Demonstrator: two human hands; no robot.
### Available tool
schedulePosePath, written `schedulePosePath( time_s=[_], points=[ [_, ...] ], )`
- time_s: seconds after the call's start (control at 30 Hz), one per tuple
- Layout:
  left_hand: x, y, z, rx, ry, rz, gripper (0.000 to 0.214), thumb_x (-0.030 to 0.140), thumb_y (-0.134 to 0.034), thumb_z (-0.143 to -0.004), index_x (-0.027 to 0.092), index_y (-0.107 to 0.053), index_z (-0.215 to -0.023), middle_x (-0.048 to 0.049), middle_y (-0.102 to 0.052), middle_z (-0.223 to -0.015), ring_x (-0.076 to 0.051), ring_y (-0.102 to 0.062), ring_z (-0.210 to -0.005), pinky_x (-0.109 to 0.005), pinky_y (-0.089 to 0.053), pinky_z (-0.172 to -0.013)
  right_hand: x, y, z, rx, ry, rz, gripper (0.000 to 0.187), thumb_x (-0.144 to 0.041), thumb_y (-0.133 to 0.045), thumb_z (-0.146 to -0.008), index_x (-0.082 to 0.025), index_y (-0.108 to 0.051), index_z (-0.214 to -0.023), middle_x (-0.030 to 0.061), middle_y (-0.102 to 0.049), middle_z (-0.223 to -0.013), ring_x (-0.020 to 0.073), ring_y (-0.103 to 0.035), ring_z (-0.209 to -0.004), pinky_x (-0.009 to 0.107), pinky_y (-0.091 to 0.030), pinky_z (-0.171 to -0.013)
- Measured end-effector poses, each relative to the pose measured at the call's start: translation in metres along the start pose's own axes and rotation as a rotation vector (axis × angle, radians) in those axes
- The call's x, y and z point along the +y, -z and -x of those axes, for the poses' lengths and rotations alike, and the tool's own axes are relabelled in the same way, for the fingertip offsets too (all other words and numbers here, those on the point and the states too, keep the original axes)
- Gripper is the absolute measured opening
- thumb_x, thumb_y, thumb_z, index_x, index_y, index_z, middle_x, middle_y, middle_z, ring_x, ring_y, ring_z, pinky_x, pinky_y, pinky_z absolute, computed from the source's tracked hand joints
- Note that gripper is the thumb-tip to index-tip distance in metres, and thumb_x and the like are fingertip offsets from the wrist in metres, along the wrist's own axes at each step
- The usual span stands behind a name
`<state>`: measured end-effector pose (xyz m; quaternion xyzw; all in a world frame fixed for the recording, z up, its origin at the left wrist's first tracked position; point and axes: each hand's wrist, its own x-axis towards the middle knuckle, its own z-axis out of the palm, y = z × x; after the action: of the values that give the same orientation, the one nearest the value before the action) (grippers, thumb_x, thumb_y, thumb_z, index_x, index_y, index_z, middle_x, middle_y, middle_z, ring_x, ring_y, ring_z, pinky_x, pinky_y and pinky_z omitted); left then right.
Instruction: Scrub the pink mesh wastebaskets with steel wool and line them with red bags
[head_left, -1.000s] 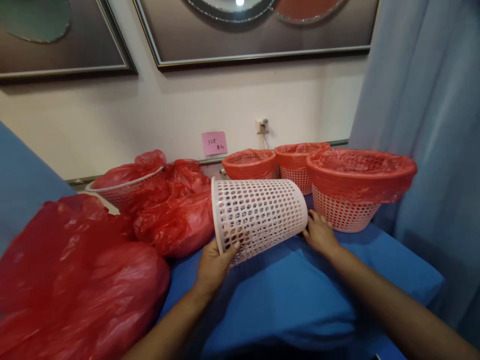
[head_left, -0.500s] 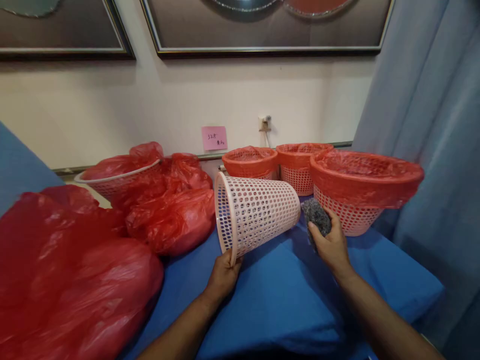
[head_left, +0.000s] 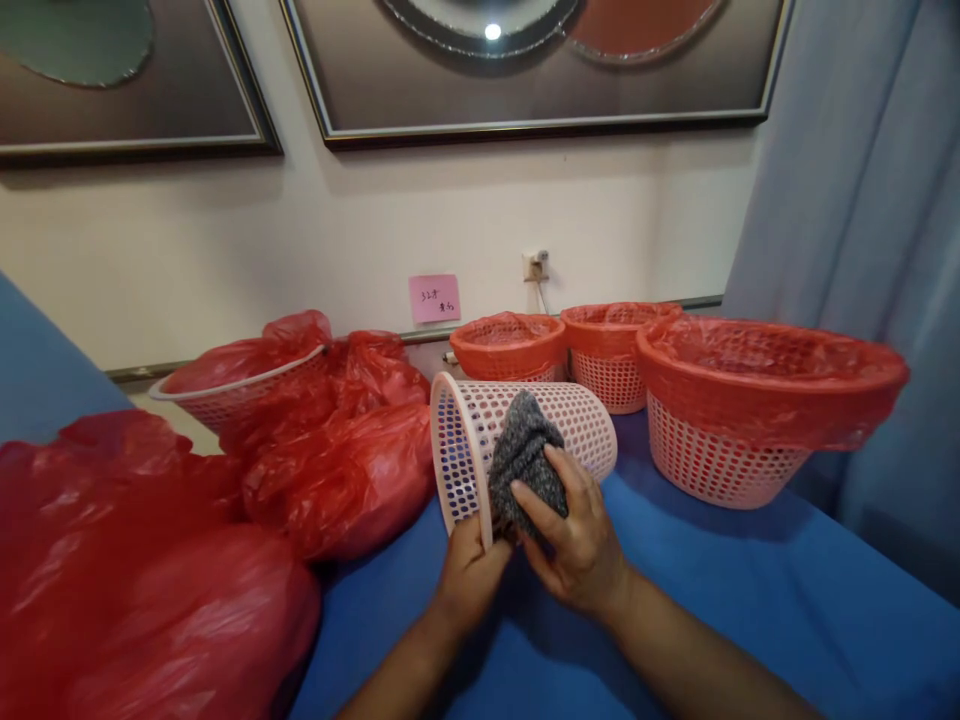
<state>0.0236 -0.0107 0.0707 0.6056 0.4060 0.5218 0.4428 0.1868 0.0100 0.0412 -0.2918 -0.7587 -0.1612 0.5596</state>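
Note:
A pale pink perforated basket (head_left: pixel 577 425) lies on its side on the blue table (head_left: pixel 750 590), its open mouth turned left. My left hand (head_left: pixel 469 570) grips its rim from below. My right hand (head_left: pixel 577 545) is closed on a grey cloth (head_left: pixel 525 455), pressing it against the basket's outer wall near the rim.
Three baskets lined with red bags stand behind and to the right: one large (head_left: pixel 757 400), two smaller (head_left: pixel 508 345) (head_left: pixel 611 335). Loose red plastic bags (head_left: pixel 150 560) pile at left around a white basket (head_left: pixel 225 390). A grey curtain (head_left: pixel 862 170) hangs at right.
My right hand lifted the grey cloth from beside the basket's base and brought it left onto the basket's wall near the rim. The view shifted closer.

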Motion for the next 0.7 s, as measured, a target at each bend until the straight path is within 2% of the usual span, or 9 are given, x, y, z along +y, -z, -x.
schedulePosePath(
  time_s=[0.17,0.27,0.33,0.43,0.5,0.57,0.63,0.7],
  points=[
    [-0.024,0.009,0.017,-0.079,-0.134,-0.160,0.039,0.055,-0.069,-0.092,0.017,-0.082,-0.094,-0.0056,-0.076,-0.075,-0.021,-0.067,-0.068,-0.031,-0.062,-0.072,-0.006,0.003,0.015,0.075,0.167,-0.066,0.056,-0.013,-0.055,-0.093,-0.035,-0.060,-0.143,0.0087,-0.040,-0.158,0.0290,-0.055,-0.131,0.049,-0.060,-0.104],
    [-0.028,0.011,0.020,-0.091,-0.163,-0.191,0.040,0.053,-0.065,-0.095,0.017,-0.081,-0.102,-0.0080,-0.079,-0.086,-0.023,-0.071,-0.075,-0.033,-0.063,-0.079,-0.005,0.005,0.013,0.071,0.155,-0.095,0.054,-0.012,-0.056,-0.092,-0.035,-0.063,-0.141,0.0077,-0.046,-0.153,0.0270,-0.056,-0.131,0.045,-0.060,-0.104],
    [-0.030,0.010,0.018,-0.091,-0.170,-0.205,0.038,0.045,-0.061,-0.099,0.015,-0.080,-0.114,-0.0113,-0.081,-0.104,-0.027,-0.075,-0.092,-0.040,-0.061,-0.094,0.009,0.005,0.012,0.073,0.003,-0.082,0.055,-0.012,-0.059,-0.091,-0.033,-0.062,-0.142,0.0094,-0.047,-0.153,0.0288,-0.055,-0.135,0.049,-0.057,-0.108],
    [-0.034,0.010,0.014,-0.115,-0.172,-0.208,0.039,0.033,-0.057,-0.100,0.015,-0.076,-0.130,-0.0137,-0.078,-0.126,-0.031,-0.073,-0.115,-0.048,-0.052,-0.113,0.050,0.001,0.014,0.132,-0.385,-0.025,0.050,-0.019,-0.060,-0.092,-0.027,-0.062,-0.142,0.0137,-0.049,-0.152,0.0337,-0.053,-0.139,0.060,-0.050,-0.115],
    [-0.038,0.010,0.012,-0.126,-0.175,-0.220,0.041,0.028,-0.056,-0.099,0.017,-0.073,-0.134,-0.0131,-0.075,-0.133,-0.032,-0.070,-0.122,-0.050,-0.048,-0.118,0.080,-0.003,0.019,0.173,-0.631,0.013,0.048,-0.026,-0.061,-0.091,-0.022,-0.065,-0.138,0.0171,-0.052,-0.148,0.0364,-0.056,-0.136,0.063,-0.046,-0.116],
    [-0.040,0.010,0.012,-0.129,-0.184,-0.239,0.042,0.027,-0.055,-0.099,0.018,-0.072,-0.136,-0.0129,-0.074,-0.136,-0.032,-0.069,-0.126,-0.052,-0.047,-0.118,0.102,-0.007,0.023,0.197,-0.803,0.019,0.051,-0.032,-0.063,-0.088,-0.016,-0.066,-0.136,0.0198,-0.057,-0.139,0.0380,-0.059,-0.130,0.065,-0.046,-0.115],
    [-0.040,0.010,0.012,-0.132,-0.189,-0.261,0.042,0.027,-0.055,-0.098,0.017,-0.073,-0.136,-0.0134,-0.074,-0.136,-0.033,-0.069,-0.126,-0.052,-0.047,-0.118,0.105,-0.008,0.024,0.221,-0.830,0.014,0.053,-0.032,-0.064,-0.087,-0.016,-0.065,-0.137,0.0196,-0.059,-0.135,0.0378,-0.060,-0.130,0.065,-0.046,-0.115],
    [-0.038,0.010,0.013,-0.133,-0.191,-0.283,0.042,0.028,-0.055,-0.098,0.017,-0.073,-0.134,-0.0139,-0.075,-0.134,-0.033,-0.070,-0.125,-0.053,-0.048,-0.117,0.088,-0.005,0.021,0.209,-0.672,-0.006,0.053,-0.028,-0.062,-0.089,-0.020,-0.061,-0.142,0.0176,-0.056,-0.142,0.0354,-0.057,-0.136,0.062,-0.046,-0.117]
  ],
)
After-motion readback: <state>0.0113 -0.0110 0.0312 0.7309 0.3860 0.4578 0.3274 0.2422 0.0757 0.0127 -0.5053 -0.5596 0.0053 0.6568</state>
